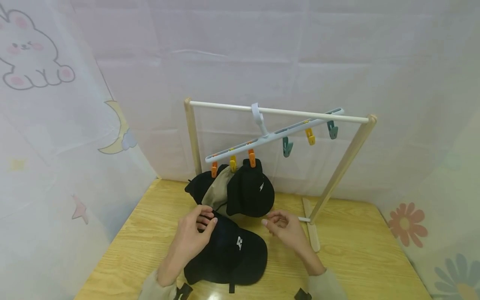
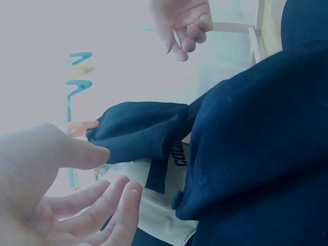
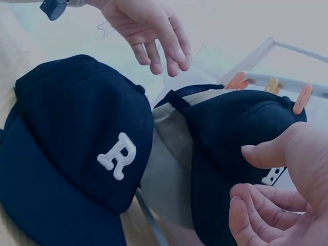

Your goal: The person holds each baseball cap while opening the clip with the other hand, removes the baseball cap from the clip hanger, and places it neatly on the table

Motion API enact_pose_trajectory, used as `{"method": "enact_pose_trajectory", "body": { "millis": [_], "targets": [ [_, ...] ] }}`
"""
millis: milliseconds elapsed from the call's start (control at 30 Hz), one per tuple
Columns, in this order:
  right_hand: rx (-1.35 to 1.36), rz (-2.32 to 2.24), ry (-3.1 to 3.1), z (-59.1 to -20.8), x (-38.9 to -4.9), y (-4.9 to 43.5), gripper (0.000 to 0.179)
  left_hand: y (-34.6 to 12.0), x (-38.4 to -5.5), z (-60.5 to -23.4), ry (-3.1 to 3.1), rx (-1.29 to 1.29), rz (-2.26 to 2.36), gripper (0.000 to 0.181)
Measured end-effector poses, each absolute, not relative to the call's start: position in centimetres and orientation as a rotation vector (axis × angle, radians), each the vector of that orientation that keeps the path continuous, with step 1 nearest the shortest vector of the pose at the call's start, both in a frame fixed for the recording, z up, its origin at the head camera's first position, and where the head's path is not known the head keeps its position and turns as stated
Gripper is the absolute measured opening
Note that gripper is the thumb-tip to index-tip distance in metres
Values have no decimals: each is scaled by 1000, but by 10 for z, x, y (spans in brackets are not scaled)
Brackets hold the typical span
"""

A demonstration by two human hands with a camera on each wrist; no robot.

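Note:
On the table lies a black cap (image 1: 221, 258) with a white letter R on its front. My left hand (image 1: 193, 233) is over this cap's left back side, its fingers loosely bent around nothing. The right hand (image 1: 288, 230) hovers near a hanging black cap (image 1: 250, 193), thumb and fingertips apart in the right wrist view. Behind that cap hang a beige cap (image 1: 217, 187) and another dark cap (image 1: 200, 186), partly hidden. Orange clips (image 1: 251, 158) and a yellow clip (image 1: 233, 163) on a pale blue hanger (image 1: 240, 148) hold these three caps.
The hanger hooks over the white rail of a wooden-legged rack (image 1: 339, 171) and tilts up to the right. Its right half carries two green clips (image 1: 287, 147) and a yellow clip (image 1: 310, 136) with nothing in them. Printed cloth (image 1: 232, 54) surrounds the wooden table (image 1: 360, 258).

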State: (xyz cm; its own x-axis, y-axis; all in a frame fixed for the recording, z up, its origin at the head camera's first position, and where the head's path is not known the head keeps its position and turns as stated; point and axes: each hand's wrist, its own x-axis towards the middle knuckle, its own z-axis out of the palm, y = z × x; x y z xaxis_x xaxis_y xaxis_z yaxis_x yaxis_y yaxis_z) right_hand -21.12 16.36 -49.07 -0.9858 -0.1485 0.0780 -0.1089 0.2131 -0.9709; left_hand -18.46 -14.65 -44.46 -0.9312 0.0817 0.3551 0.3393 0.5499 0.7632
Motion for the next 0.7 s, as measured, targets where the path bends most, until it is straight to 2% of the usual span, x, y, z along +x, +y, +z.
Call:
{"method": "enact_pose_trajectory", "body": {
  "millis": [700],
  "targets": [
    [-422, -1994, 2594, -451, -234, 161, 30, -132, -197, -443, -2348, -444, -1364, 27]
  ]
}}
